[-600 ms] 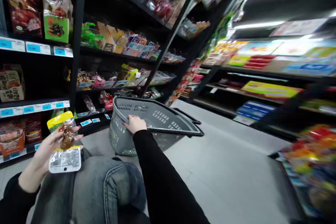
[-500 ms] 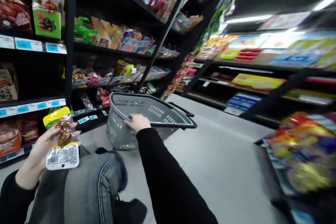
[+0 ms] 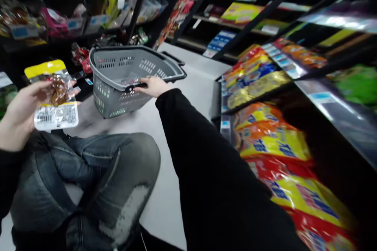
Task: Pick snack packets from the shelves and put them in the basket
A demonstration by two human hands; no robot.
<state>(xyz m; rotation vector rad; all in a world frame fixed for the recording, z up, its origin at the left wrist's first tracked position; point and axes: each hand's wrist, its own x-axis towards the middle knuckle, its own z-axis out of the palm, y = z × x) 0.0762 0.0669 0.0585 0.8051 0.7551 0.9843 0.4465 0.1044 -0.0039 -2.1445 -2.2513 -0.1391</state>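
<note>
packet (image 3: 58, 95): likely light, slippery; best edge-held
left hand (image 3: 22, 111): packet pinched by fingers
right hand (image 3: 155, 86): basket (image 3: 116, 100) handle (image 3: 136, 86) gripped by fingers

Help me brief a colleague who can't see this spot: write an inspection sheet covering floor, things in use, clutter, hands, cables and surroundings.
Surface: pale floor, no spill seen.
Things in use: clear-windowed packet held up; grey basket beyond the knees, contents too blurred to name.
Clutter: folded legs take up floor close to the basket.
Hands: left hand holds the packet; right hand grips the black handle at the basket's near rim.
Cables: nothing certain; a thin pale line at the bottom edge is unclear.
Surroundings: red-and-yellow bags shelved at right; goods shelved at left, blurred.
</note>
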